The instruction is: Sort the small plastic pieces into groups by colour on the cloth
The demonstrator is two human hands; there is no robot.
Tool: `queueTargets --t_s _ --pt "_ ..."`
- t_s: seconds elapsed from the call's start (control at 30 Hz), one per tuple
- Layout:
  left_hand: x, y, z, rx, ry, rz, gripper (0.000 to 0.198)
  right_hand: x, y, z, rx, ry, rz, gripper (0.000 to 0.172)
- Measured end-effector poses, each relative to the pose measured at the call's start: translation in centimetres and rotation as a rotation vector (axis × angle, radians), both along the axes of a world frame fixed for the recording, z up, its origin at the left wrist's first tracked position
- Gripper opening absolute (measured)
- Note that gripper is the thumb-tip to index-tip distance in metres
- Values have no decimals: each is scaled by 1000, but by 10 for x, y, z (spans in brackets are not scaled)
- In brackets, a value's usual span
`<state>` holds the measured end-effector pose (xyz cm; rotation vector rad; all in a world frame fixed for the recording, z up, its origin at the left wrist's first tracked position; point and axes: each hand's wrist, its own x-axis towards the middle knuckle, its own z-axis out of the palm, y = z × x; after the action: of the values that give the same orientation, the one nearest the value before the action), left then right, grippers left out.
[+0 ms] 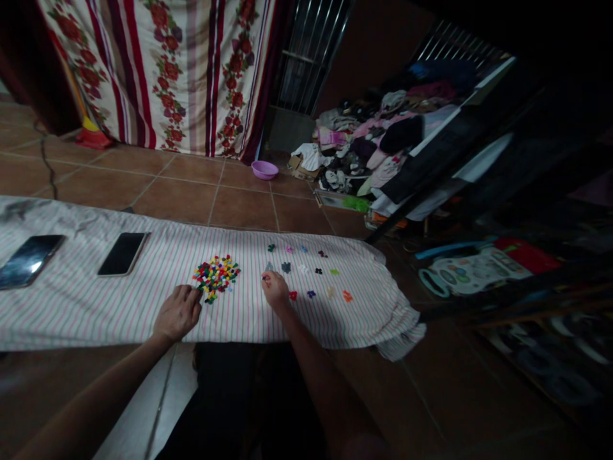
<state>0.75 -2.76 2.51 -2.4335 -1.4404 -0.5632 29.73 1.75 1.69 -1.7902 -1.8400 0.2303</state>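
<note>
A heap of small plastic pieces [216,276] in many colours lies on the striped cloth [249,319]. At its lower left edge rests my left hand [177,313], fingers curled and pressed together; what they hold, if anything, is hidden. My right hand [276,290] is over the cloth right of the heap, thumb and fingers pinched around a tiny dark piece. Around it are little single-colour groups: grey pieces [286,267], red pieces [293,296], blue pieces [311,294], orange pieces [347,296], black pieces [318,271] and green pieces [271,248].
Two phones, a dark phone [123,253] and a shiny phone [29,260], lie left on the cloth. Beyond stand a purple basin [265,169] on the tiled floor, a floral curtain [191,76] and a pile of clothes [373,137]. Dark shelving [527,294] is at right.
</note>
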Motion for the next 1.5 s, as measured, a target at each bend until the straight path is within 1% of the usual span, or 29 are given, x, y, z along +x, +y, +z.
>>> queueTargets --t_s 0.1,0.27,0.43,0.57,0.7,0.77,0.9,1.03,1.2,1.33,1.5 --pt "0 0 1 13 6 -9 19 20 2 3 -3 18 -52 21" --pt "-1 -1 3 34 21 -22 19 50 4 3 -39 81 -181 25" --pt "0 -1 5 35 35 -16 18 73 1 0 -29 172 -242 27" --pt "1 -2 8 75 43 -39 18 91 -1 -2 -16 117 -302 25" --pt "2 -2 11 92 49 -70 20 110 -2 -4 61 47 -343 27" --pt "2 -1 11 90 49 -75 21 118 -1 -5 59 30 -368 28" --pt "1 -1 10 75 39 -78 23 131 -2 -4 7 13 -432 28" --pt "0 0 7 56 10 -64 22 141 -2 0 -39 -13 -463 26" --pt "0 1 3 6 -18 -77 22 154 -3 9 -29 -83 -537 28" --pt "-1 1 2 18 -8 -60 23 164 -1 13 -45 -133 -584 28" --pt "-1 1 1 31 -2 -50 22 168 5 15 -78 -159 -589 27"
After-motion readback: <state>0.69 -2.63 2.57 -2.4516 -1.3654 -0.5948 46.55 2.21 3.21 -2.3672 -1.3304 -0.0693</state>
